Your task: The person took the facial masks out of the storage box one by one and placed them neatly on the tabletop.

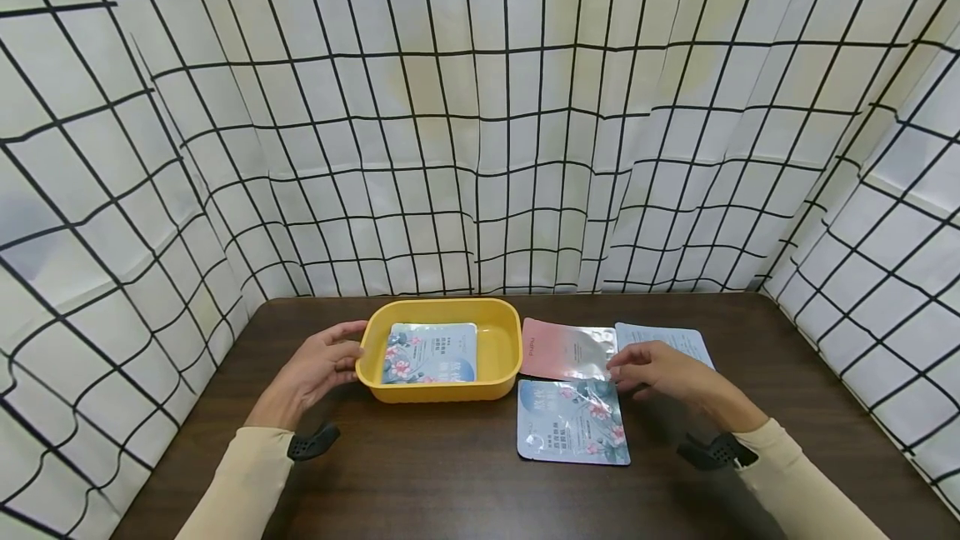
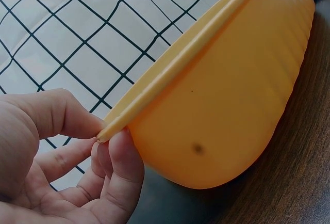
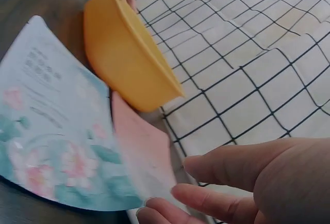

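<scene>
My left hand [image 1: 322, 365] pinches the rim of a yellow plastic basin [image 2: 216, 95] at its left end, thumb on top and fingers below. Inside the basin lies a flat light-blue floral packet [image 1: 431, 352], resembling a sheet-mask sachet. My right hand [image 1: 663, 373] hovers over the silver right end of a pink packet [image 1: 555, 350], fingertips at or just above it; contact is hard to tell. In the right wrist view the thumb stands apart from the fingers [image 3: 206, 198]. A second blue floral packet [image 1: 573, 423] lies in front of the pink one.
Another light-blue packet [image 1: 667, 342] lies behind my right hand, partly covered by it. All this is on a dark wooden table [image 1: 420, 473]. A white curtain with black grid lines [image 1: 487, 148] stands along the back and both sides.
</scene>
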Tool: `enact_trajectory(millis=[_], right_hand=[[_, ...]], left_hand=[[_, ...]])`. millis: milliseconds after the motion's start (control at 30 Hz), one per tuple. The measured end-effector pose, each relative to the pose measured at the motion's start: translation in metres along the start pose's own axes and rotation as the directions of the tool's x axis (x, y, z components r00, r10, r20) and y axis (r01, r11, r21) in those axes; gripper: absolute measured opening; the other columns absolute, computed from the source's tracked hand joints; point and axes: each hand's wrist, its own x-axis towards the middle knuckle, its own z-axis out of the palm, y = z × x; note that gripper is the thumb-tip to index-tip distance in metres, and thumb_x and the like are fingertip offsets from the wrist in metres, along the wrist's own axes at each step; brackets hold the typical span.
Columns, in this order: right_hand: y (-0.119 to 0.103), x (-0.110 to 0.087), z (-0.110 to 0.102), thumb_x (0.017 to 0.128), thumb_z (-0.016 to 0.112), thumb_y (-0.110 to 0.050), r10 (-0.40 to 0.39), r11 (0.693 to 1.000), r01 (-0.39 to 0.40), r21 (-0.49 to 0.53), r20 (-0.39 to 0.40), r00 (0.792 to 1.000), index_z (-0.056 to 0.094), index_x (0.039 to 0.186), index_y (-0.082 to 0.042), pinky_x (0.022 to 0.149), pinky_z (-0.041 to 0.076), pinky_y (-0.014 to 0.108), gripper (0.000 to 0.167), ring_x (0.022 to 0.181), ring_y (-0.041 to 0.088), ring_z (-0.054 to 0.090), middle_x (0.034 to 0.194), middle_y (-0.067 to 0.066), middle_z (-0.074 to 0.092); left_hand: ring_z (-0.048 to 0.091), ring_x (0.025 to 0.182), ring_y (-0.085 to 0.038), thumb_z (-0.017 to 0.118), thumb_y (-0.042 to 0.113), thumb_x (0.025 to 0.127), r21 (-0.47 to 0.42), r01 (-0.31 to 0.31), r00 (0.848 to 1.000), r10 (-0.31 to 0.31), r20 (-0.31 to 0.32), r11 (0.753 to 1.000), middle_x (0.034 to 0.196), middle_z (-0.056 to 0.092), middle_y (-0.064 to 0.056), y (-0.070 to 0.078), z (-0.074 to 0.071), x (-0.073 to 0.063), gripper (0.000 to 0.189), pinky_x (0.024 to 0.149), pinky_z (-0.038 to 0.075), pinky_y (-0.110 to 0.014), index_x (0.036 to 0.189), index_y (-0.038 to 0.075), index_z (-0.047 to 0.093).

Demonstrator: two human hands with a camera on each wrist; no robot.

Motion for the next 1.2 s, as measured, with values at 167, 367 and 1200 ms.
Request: enact_trajectory(millis=[167,367,1200], right_hand=[[-0.009,0.003,-0.009,0.1,0.062,-0.028,-0.013,1.0,0.012,-0.027,-0.049,0.999,0.061,0.128,0.002,0.09,0.057,0.045,0.041,0.106,0.028,0.068,0.121,0.016,0.068],[-0.027,0.01,-0.008,0.101,0.061,-0.025,-0.062,0.998,0.061,-0.006,-0.093,0.994,0.059,0.13,0.004,0.091,0.057,0.048,0.04,0.106,0.032,0.069,0.12,0.019,0.069],[-0.098,0.068,0.036,0.097,0.068,-0.032,-0.146,0.985,0.152,0.087,-0.072,0.987,0.066,0.125,-0.004,0.094,0.056,0.049,0.04,0.112,0.037,0.068,0.119,0.011,0.071]], left_hand=[[0.065,0.087,-0.022,0.06,0.009,0.098,0.005,0.004,1.0,-0.004,-0.003,1.0,0.127,0.059,-0.022,0.002,0.001,-0.001,0.063,0.076,0.059,-0.031,0.156,0.008,0.035],[0.065,0.088,-0.022,0.059,0.009,0.099,0.003,0.007,1.0,-0.007,-0.001,1.0,0.124,0.059,-0.02,0.003,0.0,-0.002,0.062,0.078,0.059,-0.031,0.156,0.008,0.035],[0.065,0.097,-0.024,0.061,0.012,0.099,0.018,0.025,1.0,-0.025,0.006,1.0,0.139,0.054,-0.024,0.004,0.001,-0.002,0.064,0.081,0.058,-0.033,0.157,0.009,0.035]])
